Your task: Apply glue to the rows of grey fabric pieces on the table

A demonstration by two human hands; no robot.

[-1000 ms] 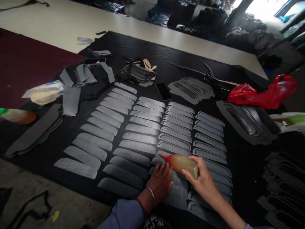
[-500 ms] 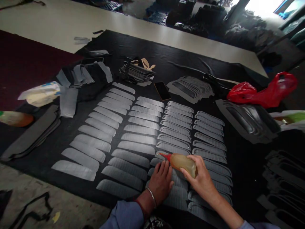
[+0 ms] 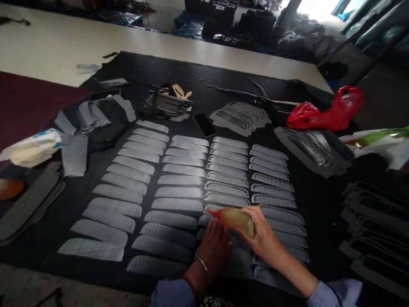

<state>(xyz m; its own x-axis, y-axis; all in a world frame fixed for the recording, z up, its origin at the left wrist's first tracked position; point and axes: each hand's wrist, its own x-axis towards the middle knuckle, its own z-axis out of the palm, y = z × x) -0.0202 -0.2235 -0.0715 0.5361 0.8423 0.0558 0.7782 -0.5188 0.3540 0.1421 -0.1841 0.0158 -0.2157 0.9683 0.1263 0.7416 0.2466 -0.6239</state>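
My right hand [image 3: 260, 230] is wrapped round a squeeze bottle [image 3: 237, 221] of yellowish liquid, tilted so that its red nozzle [image 3: 213, 212] points left. The nozzle tip is over the left end of a grey curved strip [image 3: 204, 220] in the third column. Fingers stretched out, my left hand [image 3: 214, 245] lies flat on the strips just below the nozzle, a bangle on its wrist. Strips farther up this column, such as one grey piece [image 3: 226, 198], show a line along their edges. Some strips under my hands are hidden.
Columns of grey strips [image 3: 118, 207] cover the black sheet [image 3: 179, 70]. Beyond them are a phone [image 3: 204, 124], a bundle of dark pieces [image 3: 168, 104], stacked cut-outs [image 3: 241, 117] and a red plastic bag [image 3: 326, 113]. A second bottle [image 3: 11, 189] lies at the left edge.
The camera view has shifted, so the table's things sit farther left. My right hand still holds the bottle, its nozzle near the same strip's left end. My left hand stays flat.
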